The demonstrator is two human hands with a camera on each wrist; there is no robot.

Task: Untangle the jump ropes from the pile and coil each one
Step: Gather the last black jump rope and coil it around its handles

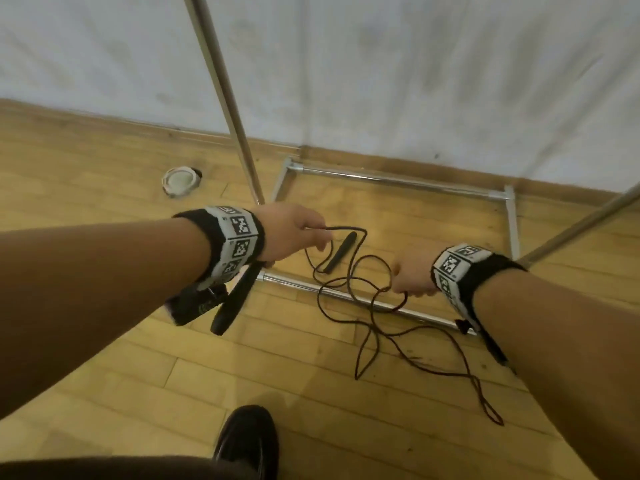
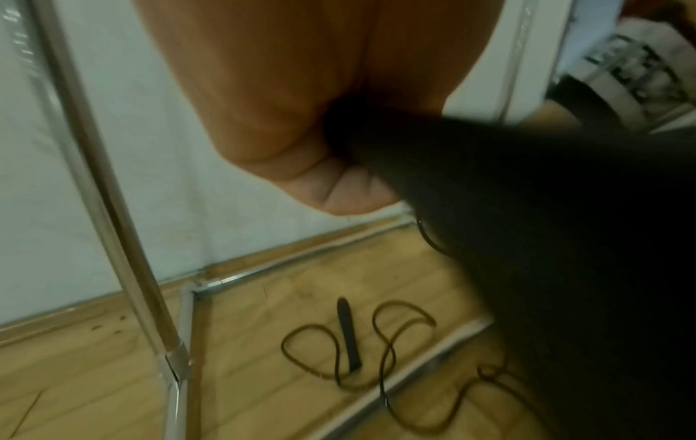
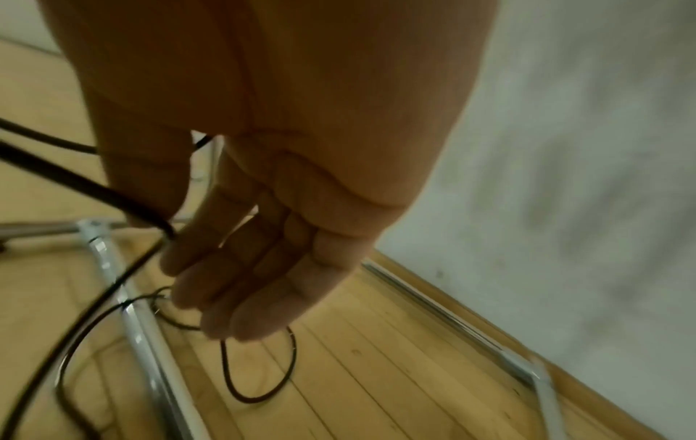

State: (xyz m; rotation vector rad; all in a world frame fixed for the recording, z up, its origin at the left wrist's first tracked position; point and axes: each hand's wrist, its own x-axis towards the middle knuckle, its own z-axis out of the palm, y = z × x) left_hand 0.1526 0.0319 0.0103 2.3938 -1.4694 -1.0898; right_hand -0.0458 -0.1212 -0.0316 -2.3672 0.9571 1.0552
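A thin dark jump rope cord [image 1: 346, 228] lies in tangled loops on the wooden floor, draped over the rack's near bar. My left hand [image 1: 294, 233] grips one black handle [image 1: 228, 299], which sticks out under my wrist, and its fingers also hold the cord. In the left wrist view that handle [image 2: 489, 223] fills the right side below my fist [image 2: 301, 119]. The other handle [image 1: 341, 251] [image 2: 348, 336] lies on the floor inside the frame. My right hand [image 1: 412, 271] [image 3: 263, 238] pinches the cord [image 3: 75, 180] between thumb and forefinger, its other fingers loosely straight.
A chrome rack base [image 1: 398, 181] forms a rectangle on the floor against the white wall, with upright poles [image 1: 225, 98] at left and right. A round white lid-like object [image 1: 180, 181] lies left of it. My black shoe [image 1: 249, 441] is at the bottom.
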